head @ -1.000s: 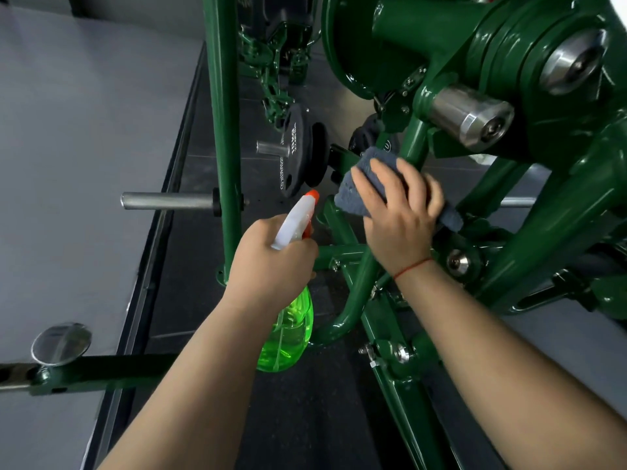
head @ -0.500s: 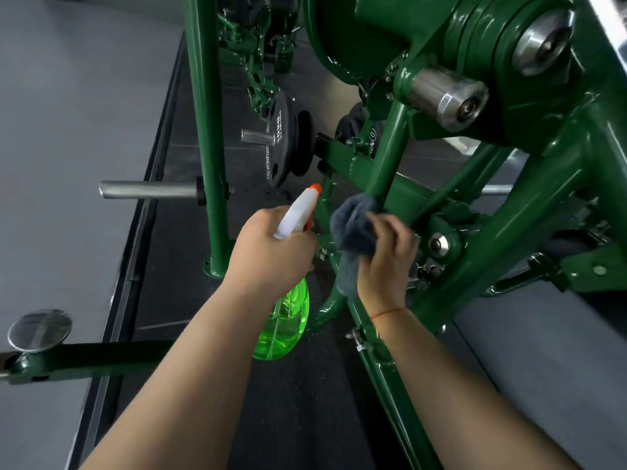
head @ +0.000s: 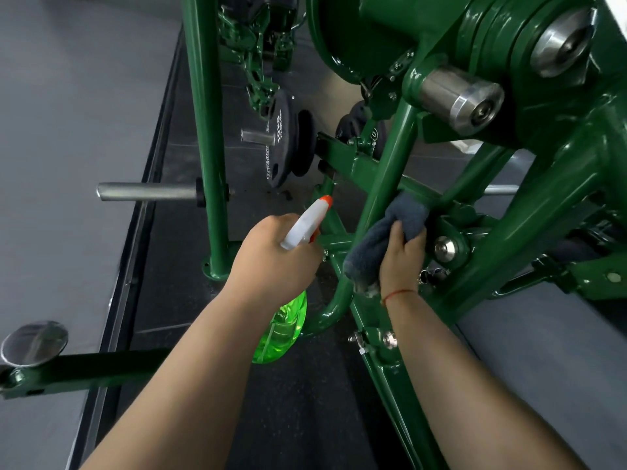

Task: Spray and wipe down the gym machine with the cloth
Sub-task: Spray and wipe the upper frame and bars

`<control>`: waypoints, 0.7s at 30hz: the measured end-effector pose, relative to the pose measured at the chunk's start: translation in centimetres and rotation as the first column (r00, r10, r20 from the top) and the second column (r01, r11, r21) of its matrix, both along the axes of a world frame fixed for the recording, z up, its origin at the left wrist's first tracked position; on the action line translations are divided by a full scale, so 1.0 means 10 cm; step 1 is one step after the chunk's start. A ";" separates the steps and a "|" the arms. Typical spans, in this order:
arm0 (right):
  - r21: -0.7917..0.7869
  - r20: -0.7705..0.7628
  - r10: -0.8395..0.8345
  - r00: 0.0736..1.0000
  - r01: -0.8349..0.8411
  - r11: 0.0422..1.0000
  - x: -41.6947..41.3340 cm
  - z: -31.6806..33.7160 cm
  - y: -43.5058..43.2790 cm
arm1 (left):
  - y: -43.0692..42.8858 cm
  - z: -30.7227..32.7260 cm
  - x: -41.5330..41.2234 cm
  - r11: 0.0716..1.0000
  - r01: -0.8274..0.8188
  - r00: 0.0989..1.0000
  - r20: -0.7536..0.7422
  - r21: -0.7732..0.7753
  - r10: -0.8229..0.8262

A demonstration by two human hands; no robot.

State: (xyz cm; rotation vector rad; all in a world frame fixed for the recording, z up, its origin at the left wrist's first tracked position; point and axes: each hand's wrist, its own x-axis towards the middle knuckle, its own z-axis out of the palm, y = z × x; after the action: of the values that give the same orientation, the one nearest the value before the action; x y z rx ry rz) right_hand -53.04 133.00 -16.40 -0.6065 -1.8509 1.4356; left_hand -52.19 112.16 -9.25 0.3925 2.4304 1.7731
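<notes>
Wiping the green frame, spray at the ready

The right hand (head: 402, 256) clutches the soft, limp cloth (head: 390, 232) bunched against a slanted tube of the machine (head: 390, 171); the left hand (head: 271, 259) grips the bottle (head: 281, 327) by its neck, likely light, its smooth plastic possibly slippery.

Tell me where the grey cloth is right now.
In the head view the grey cloth sits just right of centre, gripped by the right hand and pressed against a slanted green frame tube, right of the spray bottle.
</notes>
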 end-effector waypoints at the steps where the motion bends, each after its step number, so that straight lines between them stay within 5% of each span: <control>1: -0.046 -0.043 0.014 0.999 -0.016 0.999 -0.07 0.14 0.04 | 0.01 0.00 0.00 1.000 0.001 1.000 0.000 0.002 -0.001; 6: -0.218 -0.220 0.023 0.975 -0.072 0.973 -0.47 1.06 0.30 | 0.07 0.00 -0.04 1.000 0.010 1.000 -0.013 -0.009 -0.010; 10: -0.335 -0.324 0.134 0.936 -0.246 0.909 -0.56 1.20 0.39 | 0.12 -0.06 -0.09 0.999 0.011 1.000 0.007 -0.045 -0.010; 16: -0.349 -0.002 0.172 0.985 -0.162 0.923 -0.48 0.74 0.39 | 0.15 -0.10 -0.13 0.996 0.036 0.999 -0.007 -0.087 -0.037; 21: -0.263 0.097 0.149 0.984 -0.119 0.958 -0.41 0.79 0.40 | 0.18 -0.06 -0.13 0.995 0.049 0.999 0.016 -0.091 -0.048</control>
State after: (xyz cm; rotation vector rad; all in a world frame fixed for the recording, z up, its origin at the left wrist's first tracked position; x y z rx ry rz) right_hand -57.11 136.97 -8.46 -0.7135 -1.8385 1.7820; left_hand -53.48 113.94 -9.84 0.4246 2.4592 1.6337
